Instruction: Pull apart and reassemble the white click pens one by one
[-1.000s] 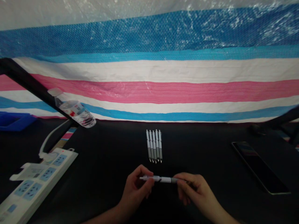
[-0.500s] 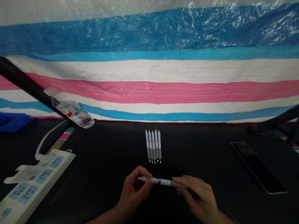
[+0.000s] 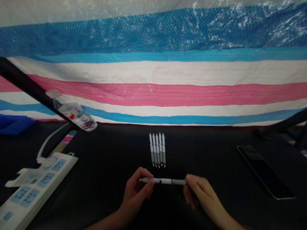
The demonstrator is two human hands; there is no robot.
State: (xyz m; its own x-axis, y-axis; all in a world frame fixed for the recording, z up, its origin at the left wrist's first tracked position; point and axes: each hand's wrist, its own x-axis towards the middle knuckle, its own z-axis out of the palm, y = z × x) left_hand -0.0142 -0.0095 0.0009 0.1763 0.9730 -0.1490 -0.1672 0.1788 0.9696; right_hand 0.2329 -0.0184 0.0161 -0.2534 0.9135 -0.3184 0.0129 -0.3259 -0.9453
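Observation:
A white and grey pen is held level between my two hands, above the black table. My left hand pinches its white clip end between thumb and fingers. At the grey tip end, the thumb and index finger of my right hand are pressed together on the pen, the other fingers curled below. Beyond the hands, several similar pens lie side by side in a row, their grey ends toward me.
On the left are a white power strip with a plugged-in cable, a plastic bottle behind a black bar, and a blue tray. A dark phone lies at the right. A striped sheet hangs behind.
My right hand has shifted to the pen's tip end, uncovering the grey grip. The pen has risen slightly and lies more level. My left hand has moved a little up and left.

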